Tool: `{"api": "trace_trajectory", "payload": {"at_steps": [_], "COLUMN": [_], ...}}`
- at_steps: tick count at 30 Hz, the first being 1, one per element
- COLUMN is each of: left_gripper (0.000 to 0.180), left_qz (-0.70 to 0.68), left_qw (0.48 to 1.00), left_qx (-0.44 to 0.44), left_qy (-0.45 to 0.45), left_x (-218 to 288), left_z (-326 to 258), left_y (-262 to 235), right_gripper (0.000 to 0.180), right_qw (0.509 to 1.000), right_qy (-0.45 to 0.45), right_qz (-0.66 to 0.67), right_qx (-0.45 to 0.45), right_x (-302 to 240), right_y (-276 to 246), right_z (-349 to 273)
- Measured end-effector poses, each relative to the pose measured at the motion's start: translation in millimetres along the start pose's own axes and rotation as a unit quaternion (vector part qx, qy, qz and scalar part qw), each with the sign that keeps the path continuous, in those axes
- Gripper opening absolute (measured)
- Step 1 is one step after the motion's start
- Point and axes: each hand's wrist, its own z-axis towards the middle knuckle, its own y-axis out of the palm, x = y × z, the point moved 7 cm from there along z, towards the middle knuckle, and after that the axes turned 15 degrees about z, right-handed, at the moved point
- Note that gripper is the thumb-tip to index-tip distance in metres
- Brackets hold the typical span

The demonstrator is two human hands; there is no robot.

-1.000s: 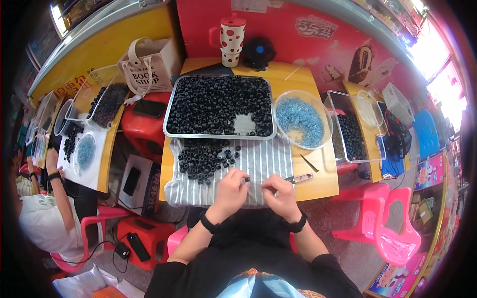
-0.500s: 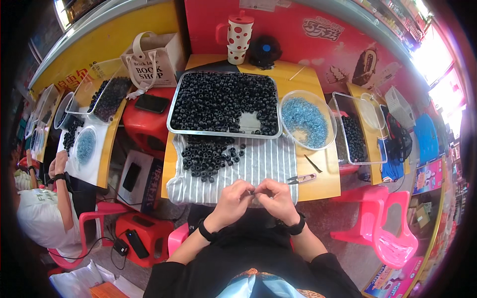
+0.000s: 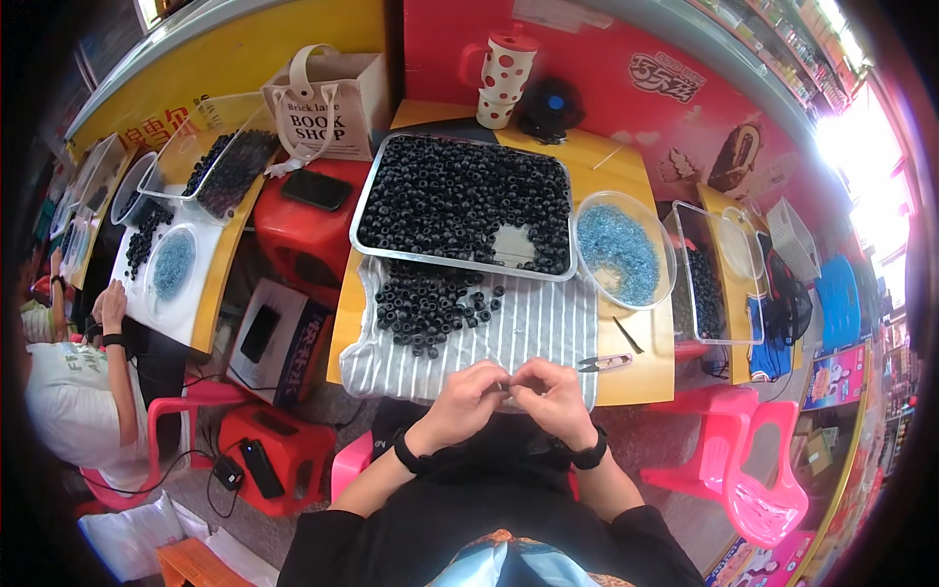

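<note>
Ahead-left of the fingers (image 3: 487,373), loose black ring-shaped beads (image 3: 423,313) lie on grey-and-white striped cloth (image 3: 533,333), nearer the left hand (image 3: 468,396). Its fingertips and the right hand's (image 3: 556,397) close together around a tiny dark piece (image 3: 505,385), long axis indiscernible.

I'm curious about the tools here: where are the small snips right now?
In the head view, the snips lie right of centre, at the right edge of the striped cloth, just beyond and right of the right hand.
</note>
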Motion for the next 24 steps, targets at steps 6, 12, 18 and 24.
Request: {"api": "trace_trajectory", "payload": {"at_steps": [6,12,18,24], "left_gripper": [0.022,0.015,0.018,0.018], "left_qz": [-0.094,-0.311,-0.330,-0.346], "left_qw": [0.995,0.934,0.924,0.923], "left_qx": [-0.027,-0.037,-0.035,-0.043], "left_qy": [-0.033,-0.170,-0.190,-0.166], "left_x": [-9,-31,-49,-55], "left_z": [-2,-9,-8,-10], "left_y": [-1,2,1,5], "right_gripper": [0.003,0.005,0.008,0.018], "right_qw": [0.995,0.995,0.957,0.934], "right_qy": [0.049,-0.004,-0.144,-0.060], "right_qz": [0.081,-0.084,-0.253,-0.347], "right_qx": [-0.017,-0.059,-0.002,-0.067], "right_x": [11,-9,-63,-16], "right_y": [1,-8,-28,-17], "right_z": [5,30,123,199]}}
